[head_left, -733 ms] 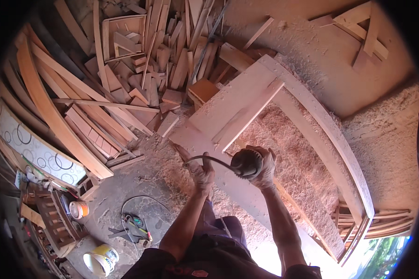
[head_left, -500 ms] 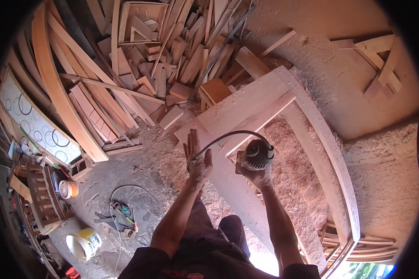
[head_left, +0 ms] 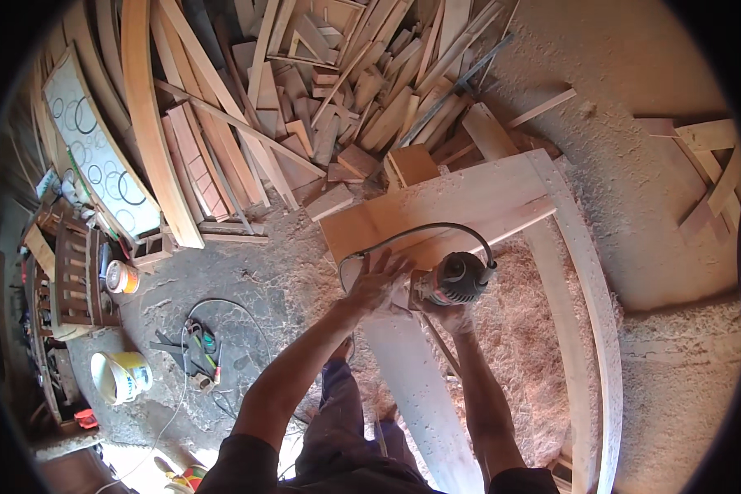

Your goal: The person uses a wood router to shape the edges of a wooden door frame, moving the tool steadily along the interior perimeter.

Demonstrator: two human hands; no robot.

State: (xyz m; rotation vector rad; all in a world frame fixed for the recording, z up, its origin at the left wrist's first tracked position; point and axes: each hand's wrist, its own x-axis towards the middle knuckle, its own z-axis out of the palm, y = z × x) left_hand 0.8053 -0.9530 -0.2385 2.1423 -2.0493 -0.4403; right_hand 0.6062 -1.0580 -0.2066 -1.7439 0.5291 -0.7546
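Note:
My right hand (head_left: 448, 314) grips a corded power tool (head_left: 459, 278) with a dark vented top; its exact kind is hard to tell from above. The tool is over the inner corner of a large wooden frame (head_left: 457, 198), and its underside is hidden. A black cable (head_left: 424, 226) arches from its top toward the left. Beside the tool, my left hand (head_left: 376, 281) is open over the frame's corner joint, fingers spread and holding nothing. Whether its palm touches the wood, I cannot tell.
Shavings (head_left: 527, 321) cover the ground inside the frame. Wood offcuts (head_left: 370, 90) are heaped behind it, with long curved boards (head_left: 152, 123) at left. A white-yellow bucket (head_left: 123, 376), a small tub (head_left: 123, 277) and tools with a cord (head_left: 198, 350) are on the floor.
My left hand has moved right, nearer the power tool, and its fingers now point toward it. The cross board's left end looks less dusty. The whole view has shifted.

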